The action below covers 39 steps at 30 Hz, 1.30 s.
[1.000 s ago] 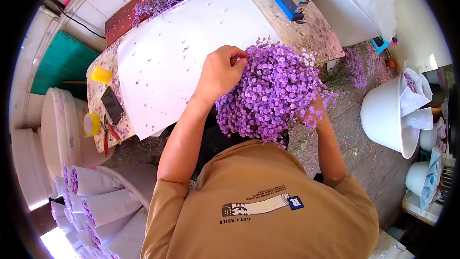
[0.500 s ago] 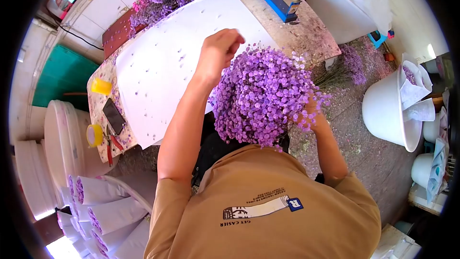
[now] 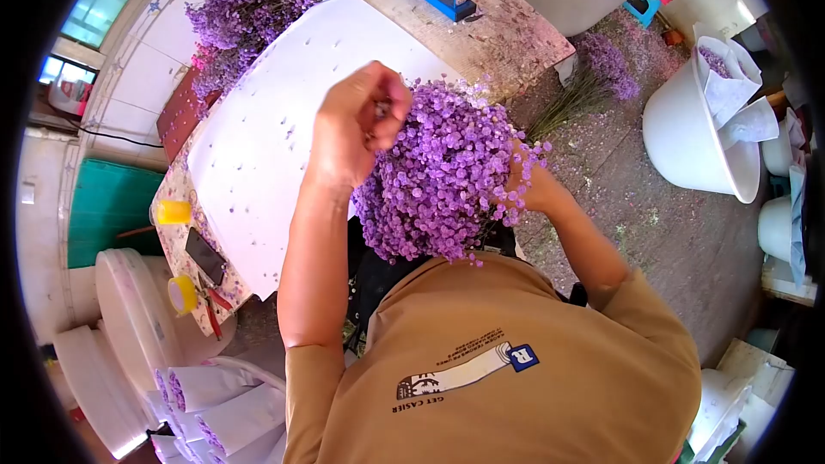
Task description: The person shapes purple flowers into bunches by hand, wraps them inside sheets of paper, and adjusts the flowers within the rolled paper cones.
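Plainly, in the head view, the purple bunch [image 3: 434, 172] is by the near edge of the table [image 3: 507, 34], blooms up, presumably to keep them reachable. Your left hand [image 3: 361, 116] curls beside it; you can't tell whether it pinches anything. Blooms cover the fingers of your right hand [image 3: 540, 187], so you can't tell its grip. Most stems are hidden; the far-edge flower pile [image 3: 249, 17] is cut off.

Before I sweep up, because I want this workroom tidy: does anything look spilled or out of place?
Yes. Loose bits speckle the white paper and litter the floor. One flower bunch appears to lie there beyond the table, odd because similar flowers lie along its far side. The held bouquet looks sound.
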Tool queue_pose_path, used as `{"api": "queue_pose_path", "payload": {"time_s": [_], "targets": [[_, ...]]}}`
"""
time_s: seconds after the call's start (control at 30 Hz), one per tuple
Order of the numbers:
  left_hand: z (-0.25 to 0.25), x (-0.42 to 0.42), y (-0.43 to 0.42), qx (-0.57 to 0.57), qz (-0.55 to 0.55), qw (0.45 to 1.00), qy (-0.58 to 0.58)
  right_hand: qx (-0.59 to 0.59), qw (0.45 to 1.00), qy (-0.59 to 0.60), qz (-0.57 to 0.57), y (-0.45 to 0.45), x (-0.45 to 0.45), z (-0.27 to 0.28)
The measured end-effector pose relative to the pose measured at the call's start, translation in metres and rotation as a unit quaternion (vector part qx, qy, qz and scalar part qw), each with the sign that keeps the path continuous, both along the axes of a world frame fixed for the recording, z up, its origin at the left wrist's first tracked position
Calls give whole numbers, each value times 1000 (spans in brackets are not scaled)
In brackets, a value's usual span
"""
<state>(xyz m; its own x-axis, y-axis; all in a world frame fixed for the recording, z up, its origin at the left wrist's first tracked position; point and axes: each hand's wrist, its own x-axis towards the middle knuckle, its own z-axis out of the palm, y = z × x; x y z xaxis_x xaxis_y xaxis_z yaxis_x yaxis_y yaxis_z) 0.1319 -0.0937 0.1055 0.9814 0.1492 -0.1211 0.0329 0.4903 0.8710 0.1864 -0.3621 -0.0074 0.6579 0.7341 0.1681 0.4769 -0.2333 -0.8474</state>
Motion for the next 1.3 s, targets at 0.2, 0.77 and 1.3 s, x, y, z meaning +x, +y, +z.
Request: {"api": "queue_pose_path", "payload": {"time_s": [0.2,0.77,1.3], "targets": [[0,6,-41,448,-130,884,-32,15,996,-64,56,10,3,19],[-20,3,-47,634,-51,767,-84,61,978,-195,40,15,1,20],[-23,31,-59,722,49,669,-166,30,981,-191,24,17,3,-2]]}}
